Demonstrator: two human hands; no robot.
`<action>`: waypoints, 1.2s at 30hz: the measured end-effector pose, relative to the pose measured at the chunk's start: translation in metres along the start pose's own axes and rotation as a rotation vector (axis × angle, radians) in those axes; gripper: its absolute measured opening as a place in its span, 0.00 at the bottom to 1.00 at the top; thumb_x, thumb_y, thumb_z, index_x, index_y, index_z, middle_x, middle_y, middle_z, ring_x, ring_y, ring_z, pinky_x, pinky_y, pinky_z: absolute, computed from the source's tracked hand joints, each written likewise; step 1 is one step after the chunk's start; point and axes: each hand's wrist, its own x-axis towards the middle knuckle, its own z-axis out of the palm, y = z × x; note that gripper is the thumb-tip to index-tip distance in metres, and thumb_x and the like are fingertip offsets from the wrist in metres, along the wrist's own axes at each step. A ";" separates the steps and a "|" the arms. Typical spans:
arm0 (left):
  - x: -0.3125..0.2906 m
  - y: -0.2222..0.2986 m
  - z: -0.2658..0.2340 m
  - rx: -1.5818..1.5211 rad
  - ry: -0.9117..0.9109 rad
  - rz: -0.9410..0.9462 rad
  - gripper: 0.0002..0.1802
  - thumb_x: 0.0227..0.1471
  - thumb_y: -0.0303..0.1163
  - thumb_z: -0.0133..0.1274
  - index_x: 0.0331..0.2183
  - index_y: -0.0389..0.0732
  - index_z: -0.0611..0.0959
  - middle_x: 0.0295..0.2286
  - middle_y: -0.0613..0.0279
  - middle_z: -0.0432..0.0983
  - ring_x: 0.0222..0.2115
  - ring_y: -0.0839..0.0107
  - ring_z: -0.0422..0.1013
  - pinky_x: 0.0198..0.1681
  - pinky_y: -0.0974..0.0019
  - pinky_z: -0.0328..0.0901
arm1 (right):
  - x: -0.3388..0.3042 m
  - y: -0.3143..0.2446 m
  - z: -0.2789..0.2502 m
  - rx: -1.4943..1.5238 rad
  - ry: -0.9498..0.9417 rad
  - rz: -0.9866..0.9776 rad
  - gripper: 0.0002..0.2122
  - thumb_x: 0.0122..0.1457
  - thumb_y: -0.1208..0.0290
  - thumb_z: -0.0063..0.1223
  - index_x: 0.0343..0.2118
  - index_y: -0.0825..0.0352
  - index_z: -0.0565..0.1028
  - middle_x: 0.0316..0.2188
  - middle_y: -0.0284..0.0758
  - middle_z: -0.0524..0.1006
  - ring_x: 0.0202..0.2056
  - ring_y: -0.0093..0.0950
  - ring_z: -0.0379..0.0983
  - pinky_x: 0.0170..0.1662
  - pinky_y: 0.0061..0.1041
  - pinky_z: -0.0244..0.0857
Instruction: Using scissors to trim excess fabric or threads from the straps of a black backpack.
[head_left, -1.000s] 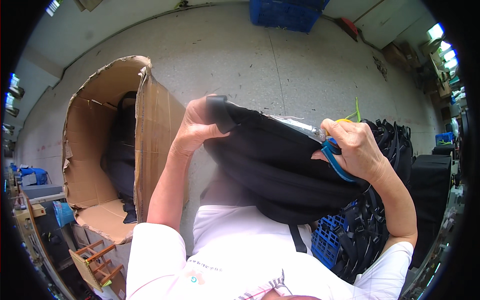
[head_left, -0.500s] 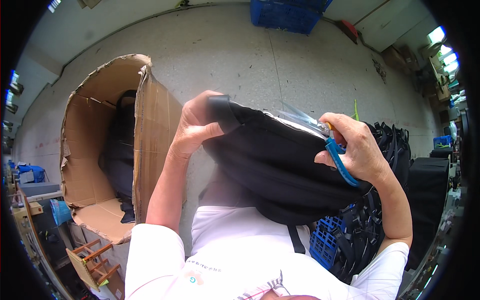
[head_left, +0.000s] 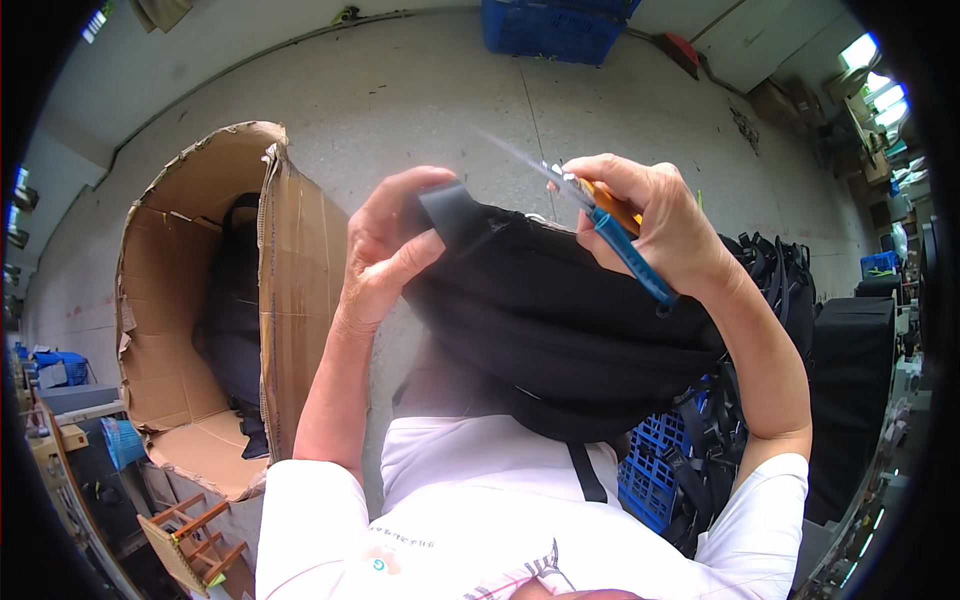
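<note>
A black fabric bag (head_left: 570, 320), likely a backpack, lies across my lap with its upper edge turned up. My left hand (head_left: 385, 250) pinches a dark flat strap or handle (head_left: 450, 215) at the bag's left end, thumb on the near side. My right hand (head_left: 660, 220) is closed around scissors (head_left: 630, 255) with one blue and one orange handle. Their blades are blurred and point up and left, above the bag's edge and apart from it. A bit of white edging (head_left: 540, 219) shows along the bag's rim, partly behind my right fingers.
A tall open cardboard box (head_left: 300, 270) stands at my left with a black bag (head_left: 232, 320) inside. Beside me at the right, a blue crate (head_left: 650, 465) sits under several black straps and bags (head_left: 780, 290). A small wooden stool (head_left: 190, 540) is at lower left, another blue crate (head_left: 560, 30) far ahead.
The scissors have moved up and left, off the bag's white edging, and their handles have come closer together. My left hand keeps its grip and has shifted slightly.
</note>
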 end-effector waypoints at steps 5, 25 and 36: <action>0.000 -0.012 -0.005 0.119 0.017 0.316 0.18 0.41 0.15 0.54 0.38 0.36 0.76 0.37 0.59 0.70 0.38 0.74 0.66 0.43 0.73 0.60 | 0.012 0.009 0.000 0.441 -0.039 0.201 0.16 0.42 0.79 0.51 0.38 0.68 0.73 0.14 0.23 0.66 0.15 0.09 0.59 0.19 0.08 0.51; -0.018 -0.007 -0.001 0.316 0.087 0.311 0.26 0.31 0.06 0.48 0.38 0.36 0.74 0.34 0.62 0.68 0.36 0.76 0.65 0.41 0.77 0.59 | -0.005 0.011 -0.033 -0.260 0.093 0.147 0.27 0.41 0.50 0.61 0.38 0.67 0.72 0.20 0.34 0.69 0.24 0.25 0.68 0.29 0.24 0.62; -0.020 -0.007 -0.005 0.217 0.061 0.307 0.24 0.28 0.09 0.47 0.35 0.36 0.73 0.33 0.60 0.68 0.35 0.73 0.64 0.41 0.74 0.57 | -0.043 -0.002 -0.047 -0.490 -0.346 0.325 0.36 0.31 0.33 0.57 0.35 0.64 0.74 0.22 0.37 0.69 0.27 0.30 0.69 0.30 0.28 0.64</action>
